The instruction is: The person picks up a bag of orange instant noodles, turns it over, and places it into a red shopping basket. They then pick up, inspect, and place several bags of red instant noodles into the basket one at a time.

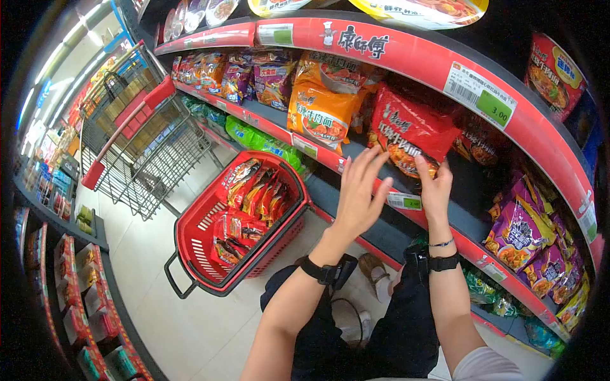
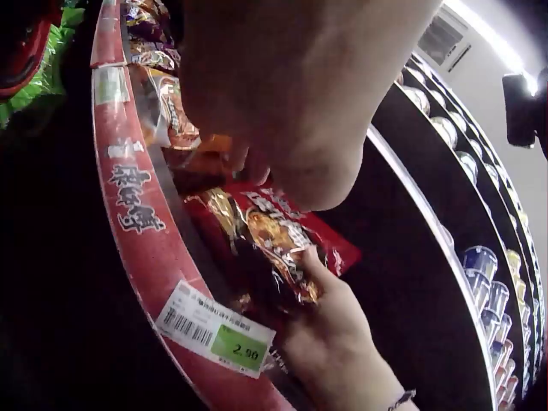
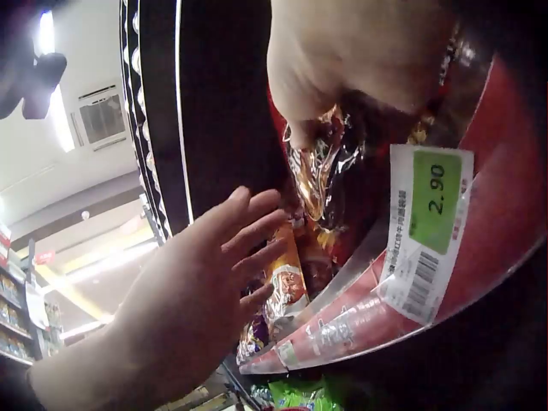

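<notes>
In the head view a red noodle packet (image 1: 413, 127) lies at the shelf's front edge, tilted. My right hand (image 1: 436, 190) pinches its lower right part, thumb on the front; the right wrist view shows the fingers on the shiny wrapper (image 3: 321, 171). My left hand (image 1: 361, 193) is at the packet's lower left with fingers spread; in the right wrist view this hand (image 3: 193, 274) holds nothing. Whether its fingertips touch the packet I cannot tell. In the left wrist view the packet (image 2: 274, 231) is gripped by my right hand (image 2: 330, 334).
A red basket (image 1: 185, 222) holding several red packets stands on the floor at left, with a metal cart (image 1: 162, 171) behind it. Orange packets (image 1: 321, 111) sit left on the shelf, purple ones (image 1: 518, 232) right. A red price rail (image 1: 406, 54) runs above.
</notes>
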A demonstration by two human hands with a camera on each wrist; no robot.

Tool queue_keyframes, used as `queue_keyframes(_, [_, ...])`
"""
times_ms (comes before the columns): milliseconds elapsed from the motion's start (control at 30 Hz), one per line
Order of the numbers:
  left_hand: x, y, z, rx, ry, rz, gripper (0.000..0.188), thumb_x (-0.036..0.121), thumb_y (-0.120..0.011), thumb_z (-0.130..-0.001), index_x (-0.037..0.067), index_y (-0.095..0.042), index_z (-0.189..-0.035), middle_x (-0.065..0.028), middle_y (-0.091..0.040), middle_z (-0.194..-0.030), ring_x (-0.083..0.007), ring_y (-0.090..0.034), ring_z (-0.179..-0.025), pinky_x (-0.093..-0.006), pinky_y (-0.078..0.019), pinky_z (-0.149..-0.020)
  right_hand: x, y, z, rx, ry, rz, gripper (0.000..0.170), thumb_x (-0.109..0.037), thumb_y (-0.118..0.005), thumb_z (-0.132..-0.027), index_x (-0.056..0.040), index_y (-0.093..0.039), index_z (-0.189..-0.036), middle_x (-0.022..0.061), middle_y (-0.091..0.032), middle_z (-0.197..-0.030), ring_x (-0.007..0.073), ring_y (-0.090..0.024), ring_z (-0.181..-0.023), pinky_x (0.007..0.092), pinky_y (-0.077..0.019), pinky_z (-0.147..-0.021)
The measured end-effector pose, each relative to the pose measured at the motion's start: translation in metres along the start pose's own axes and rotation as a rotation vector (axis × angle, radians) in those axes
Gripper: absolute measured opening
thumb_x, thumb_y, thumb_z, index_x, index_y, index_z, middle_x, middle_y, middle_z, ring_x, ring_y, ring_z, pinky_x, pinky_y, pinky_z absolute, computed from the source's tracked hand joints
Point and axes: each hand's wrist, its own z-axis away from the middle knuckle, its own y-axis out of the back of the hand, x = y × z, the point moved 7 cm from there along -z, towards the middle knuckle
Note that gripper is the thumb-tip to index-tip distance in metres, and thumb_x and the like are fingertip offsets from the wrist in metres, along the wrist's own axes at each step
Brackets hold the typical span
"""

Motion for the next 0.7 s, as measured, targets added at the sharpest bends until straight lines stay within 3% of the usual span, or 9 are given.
queue_keyframes(33, [0.003,-0.006,-0.001,-0.002,0.001,0.003,0.043,0.02,-0.052,-0.088,0.007,-0.045,-0.129,-0.015,-0.039,-0.136,-0.0308,-0.035,-0.128,-0.0487,-0.0182,-0.108,0.003,-0.004,0.0,-0.031,-0.056,-0.03,0.032,-0.015,-0.061,-0.087,0.0015,-0.053,-0.114,0.009,-0.062,-0.107,0.0129,-0.056,-0.096,0.0282,-0.0427,-0.088])
queue_keyframes(133, [0.007,-0.03,-0.001,-0.12,0.001,-0.078,0.05,0.024,-0.052,-0.089,0.013,-0.038,-0.136,-0.0137,-0.031,-0.142,-0.0303,-0.031,-0.131,-0.0598,-0.0064,-0.106,0.008,-0.006,-0.007,-0.064,-0.071,0.009,0.037,-0.017,-0.064,-0.084,0.0021,-0.053,-0.114,0.0136,-0.061,-0.106,0.0193,-0.058,-0.096,0.0322,-0.0435,-0.087])
queue_keyframes(200, [0.006,-0.04,0.001,-0.122,0.022,-0.096,0.051,0.025,-0.052,-0.089,0.013,-0.037,-0.136,-0.0144,-0.03,-0.142,-0.0306,-0.031,-0.13,-0.0607,-0.0055,-0.106,0.0,-0.003,-0.011,-0.003,0.168,0.545,0.046,-0.02,-0.07,-0.078,0.0027,-0.052,-0.113,0.0193,-0.059,-0.104,0.029,-0.058,-0.096,0.0373,-0.044,-0.086])
queue_keyframes(300, [0.003,-0.047,0.001,-0.109,0.046,-0.153,0.052,0.027,-0.052,-0.089,0.013,-0.037,-0.136,-0.0165,-0.029,-0.141,-0.0315,-0.032,-0.13,-0.0622,-0.0031,-0.105,0.005,0.012,-0.014,0.163,0.008,0.616,0.055,-0.023,-0.075,-0.071,0.0033,-0.051,-0.113,0.0222,-0.057,-0.103,0.0352,-0.056,-0.096,0.0405,-0.0434,-0.085])
queue_keyframes(433, [0.001,-0.051,-0.001,-0.11,0.066,-0.239,0.052,0.03,-0.053,-0.088,0.013,-0.039,-0.135,-0.0195,-0.029,-0.14,-0.0329,-0.034,-0.128,-0.0635,0.0001,-0.104,0.024,0.02,-0.017,0.232,-0.06,0.395,0.061,-0.025,-0.078,-0.068,0.0035,-0.05,-0.114,0.0216,-0.057,-0.108,0.0357,-0.056,-0.1,0.0406,-0.0424,-0.087])
queue_keyframes(700, [-0.008,-0.059,-0.008,-0.075,0.016,-0.29,0.055,0.037,-0.054,-0.087,0.012,-0.041,-0.134,-0.0204,-0.031,-0.139,-0.035,-0.038,-0.126,-0.0646,-0.0001,-0.102,0.041,0.017,-0.034,0.148,-0.022,0.476,0.061,-0.028,-0.075,-0.07,0.0035,-0.05,-0.115,0.0228,-0.055,-0.114,0.0364,-0.052,-0.108,0.0399,-0.0409,-0.091])
